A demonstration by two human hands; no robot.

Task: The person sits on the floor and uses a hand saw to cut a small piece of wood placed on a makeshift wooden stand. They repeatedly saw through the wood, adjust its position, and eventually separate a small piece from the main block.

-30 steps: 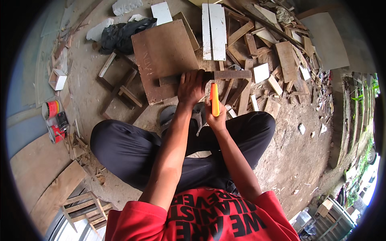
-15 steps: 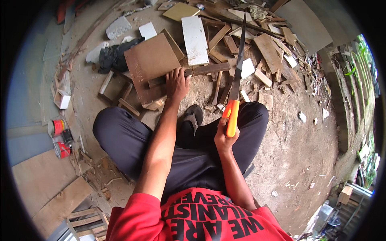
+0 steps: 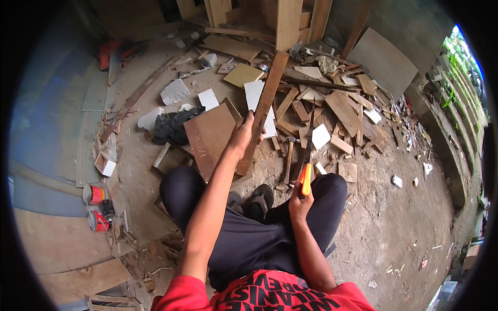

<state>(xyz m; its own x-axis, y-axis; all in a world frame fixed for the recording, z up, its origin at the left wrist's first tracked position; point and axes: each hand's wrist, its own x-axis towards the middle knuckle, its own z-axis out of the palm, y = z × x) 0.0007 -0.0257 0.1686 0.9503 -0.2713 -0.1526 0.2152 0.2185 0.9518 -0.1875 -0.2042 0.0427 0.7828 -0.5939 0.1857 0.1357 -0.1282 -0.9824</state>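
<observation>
Got 2 hands in view, both full. In L hand point(image 3: 243, 136): 1 long brown plank point(image 3: 271, 85), gripped below its middle w/ fingers curled round it & thumb up along it. Held slanting, top end up & to the R, in front of 1 long white board point(image 3: 252, 92) & the edge of 1 big brown square board point(image 3: 210, 136). Can't tell if touching them. In R hand point(image 3: 299, 206): 1 saw point(image 3: 309, 147), w/ orange handle point(image 3: 306, 179) squeezed in the fist. Thin dark blade, pointing up & away, apart from the plank. Just L of the blade: 1 hammer point(image 3: 288, 161).

Also on the floor: 2 dark sandals point(image 3: 263, 197), 1 black bag point(image 3: 177, 126), at least 3 pale lumps point(image 3: 175, 92), 3 more white flat pcs point(image 3: 321, 136), 1 small white box point(image 3: 105, 165) & 3 cans point(image 3: 98, 220). Too many wood scraps point(image 3: 342, 110) to count, all in a messy heap.

Rough dirty grey-brown floor point(image 3: 384, 223), w/ bits & chips all over. At the back, tall boards point(image 3: 288, 26) standing up, & 1 wide sheet point(image 3: 383, 63) leaning. Far R, green plants point(image 3: 456, 75) in bright light. Big flat sheets on the L, too blurry to tell what kind.
</observation>
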